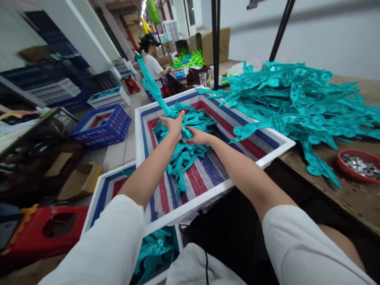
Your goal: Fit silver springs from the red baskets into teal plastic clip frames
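Note:
A long teal plastic part [152,85] slants up and to the left out of my left hand [173,126], whose fingers are closed around its lower end. My right hand [198,137] is just to the right and lower, its thumb and fingers curled about teal plastic between the two hands. Whether this is the same part's end or another piece, I cannot tell. Both hands are over a heap of similar teal parts [190,156] in a white crate [279,146] lined with red, white and blue striped sheeting.
On the wooden table [326,202] at right lie a large teal pile [297,95], overhanging the crate's rim, and a red bowl [360,164] of small metal pieces. Below is another crate with teal parts [156,249]. A blue crate [102,124] stands left; a person [152,65] sits beyond.

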Available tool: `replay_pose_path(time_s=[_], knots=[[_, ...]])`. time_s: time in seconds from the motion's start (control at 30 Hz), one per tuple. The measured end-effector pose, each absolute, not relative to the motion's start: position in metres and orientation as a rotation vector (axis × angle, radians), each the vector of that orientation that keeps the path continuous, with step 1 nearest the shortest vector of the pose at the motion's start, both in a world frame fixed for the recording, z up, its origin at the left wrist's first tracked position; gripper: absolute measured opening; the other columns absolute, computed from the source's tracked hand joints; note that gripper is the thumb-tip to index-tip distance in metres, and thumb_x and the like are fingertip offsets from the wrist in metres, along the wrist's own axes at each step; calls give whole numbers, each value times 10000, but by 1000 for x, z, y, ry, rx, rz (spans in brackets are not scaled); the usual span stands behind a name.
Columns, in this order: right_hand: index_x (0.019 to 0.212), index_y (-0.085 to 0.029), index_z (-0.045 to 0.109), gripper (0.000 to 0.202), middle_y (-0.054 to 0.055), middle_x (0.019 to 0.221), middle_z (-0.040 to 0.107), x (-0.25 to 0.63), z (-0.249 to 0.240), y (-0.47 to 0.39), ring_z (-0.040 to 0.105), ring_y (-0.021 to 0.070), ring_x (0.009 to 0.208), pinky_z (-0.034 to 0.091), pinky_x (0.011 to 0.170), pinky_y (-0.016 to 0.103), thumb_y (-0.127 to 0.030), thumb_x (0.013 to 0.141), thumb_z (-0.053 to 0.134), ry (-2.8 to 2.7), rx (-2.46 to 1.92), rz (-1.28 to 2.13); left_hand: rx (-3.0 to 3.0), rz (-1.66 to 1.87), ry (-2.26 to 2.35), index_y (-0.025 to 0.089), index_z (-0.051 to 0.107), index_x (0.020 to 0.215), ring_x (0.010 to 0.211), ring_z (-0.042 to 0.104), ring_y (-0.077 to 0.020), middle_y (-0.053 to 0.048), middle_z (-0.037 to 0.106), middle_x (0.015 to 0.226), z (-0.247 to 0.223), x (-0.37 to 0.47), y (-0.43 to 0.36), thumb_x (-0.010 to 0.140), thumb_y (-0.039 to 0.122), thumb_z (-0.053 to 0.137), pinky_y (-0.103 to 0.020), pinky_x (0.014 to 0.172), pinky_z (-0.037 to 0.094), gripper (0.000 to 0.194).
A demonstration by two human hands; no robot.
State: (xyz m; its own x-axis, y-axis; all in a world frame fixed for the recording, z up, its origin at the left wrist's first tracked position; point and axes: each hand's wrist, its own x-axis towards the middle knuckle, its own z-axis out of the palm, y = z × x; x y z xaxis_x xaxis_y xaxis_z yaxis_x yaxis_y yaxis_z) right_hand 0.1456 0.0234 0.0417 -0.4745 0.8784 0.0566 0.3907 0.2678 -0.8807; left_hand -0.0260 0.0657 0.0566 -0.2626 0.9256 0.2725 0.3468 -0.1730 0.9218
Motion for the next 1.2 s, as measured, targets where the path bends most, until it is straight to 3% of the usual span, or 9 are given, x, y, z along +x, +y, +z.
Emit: replay_pose_path(time_s=[0.07,0.2,0.37,0.5,0.67,0.83,0.97,1.1,1.2], knots=[[1718,-192,687,924,164,1647,779,146,45,22,742,381,1528,617,1291,515,-349,868,1014,-1874,-1056,1176,1316,1535,1434,228,507,1742,1711,588,-308,-199,743,1630,62,-24,52,1024,660,931,-477,1383,539,939],[1406,-160,852,605,132,1325,882,157,53,24,812,375,1320,666,1188,522,-459,903,1002,-1854,-1050,1001,981,1340,1038,222,749,1405,1337,842,-367,-130,889,1255,60,-5,31,936,705,984,-481,1113,733,714],[1772,-175,629,1049,247,1672,708,152,51,29,687,409,1562,621,1272,551,-493,866,1052,-1997,-989,609,747,1521,804,270,658,1372,1231,868,-283,-83,878,1290,76,-10,33,1051,499,926,-426,1047,746,478],[1827,-175,586,1026,262,1811,597,153,48,34,560,437,1716,432,1460,607,-584,963,959,-2114,-925,510,877,1473,699,379,569,1559,1263,859,-264,-18,858,1347,82,-21,29,959,388,1038,-410,1042,746,761],[1648,-229,758,841,202,1673,739,170,57,37,678,409,1586,486,1417,579,-829,1062,696,-2009,-894,520,992,1137,625,418,588,1615,1065,888,-281,42,835,1103,78,-37,23,820,186,1077,-495,1002,769,962],[1333,-206,795,862,201,1257,854,180,60,51,846,346,1252,662,1163,535,-861,1165,262,-1368,-1143,560,1013,1210,554,371,561,1667,1276,872,-334,-67,864,1389,81,-51,27,818,140,1038,-607,1174,716,1001],[1287,-226,726,842,131,1083,827,198,68,67,868,295,986,720,926,484,-886,1168,217,-1001,-1042,788,1056,1494,662,411,500,1753,1439,807,-320,-81,819,1522,87,-48,37,903,281,1028,-550,1222,694,1009],[1372,-248,767,813,188,1368,820,227,106,81,837,295,1308,705,1010,471,-830,1224,218,-1085,-1072,585,1073,1904,798,492,375,1812,1638,671,-254,-60,660,1779,81,-53,59,1088,423,889,-456,1310,621,890],[1586,-146,723,868,269,1618,722,238,116,89,756,279,1504,676,1046,458,-639,1293,71,-1411,-1246,650,997,1808,897,459,269,1857,1649,667,-208,-92,592,1841,54,-58,76,1217,450,680,-441,1325,600,761]])
